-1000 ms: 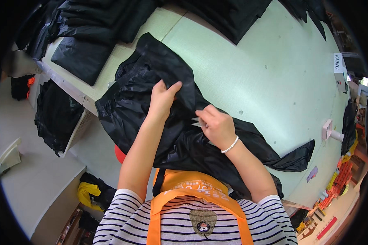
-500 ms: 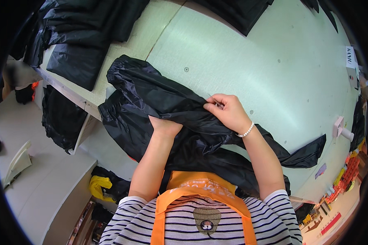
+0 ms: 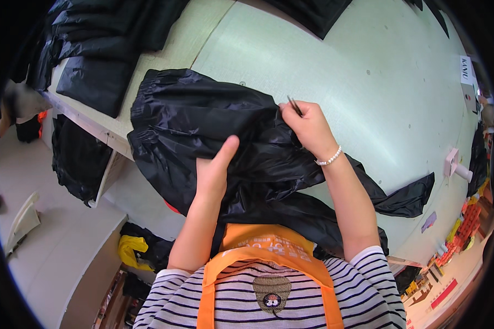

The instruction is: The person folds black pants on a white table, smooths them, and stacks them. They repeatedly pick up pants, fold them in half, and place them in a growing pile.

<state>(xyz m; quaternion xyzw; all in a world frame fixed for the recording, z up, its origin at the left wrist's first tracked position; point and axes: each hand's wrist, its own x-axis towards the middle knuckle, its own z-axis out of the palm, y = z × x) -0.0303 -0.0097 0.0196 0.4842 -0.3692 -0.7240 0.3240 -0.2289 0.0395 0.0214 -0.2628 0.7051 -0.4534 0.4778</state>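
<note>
A glossy black garment (image 3: 203,101) is spread across the near part of the table, its two gathered elastic ends on the left. Against its middle lies my left hand (image 3: 214,167), thumb raised and stretched apart, with the other fingers hidden under the fabric. My right hand (image 3: 310,126) is closed at the garment's upper edge, pinching the cloth. From between its fingers sticks a thin, dark, two-pronged tool (image 3: 295,106), like snips or tweezers. A long narrow end of black fabric (image 3: 409,197) trails to the right.
Folded black garments (image 3: 96,82) are stacked on the table's far left corner, and more black cloth (image 3: 307,13) lies at the far edge. The pale table (image 3: 368,98) reaches right to a pink fixture (image 3: 456,164). Below its left edge hangs a dark bundle (image 3: 79,159).
My right hand has moved up and away with the tool, lifting the garment's edge. My left thumb has come out from under the cloth, and the fabric is spread wider.
</note>
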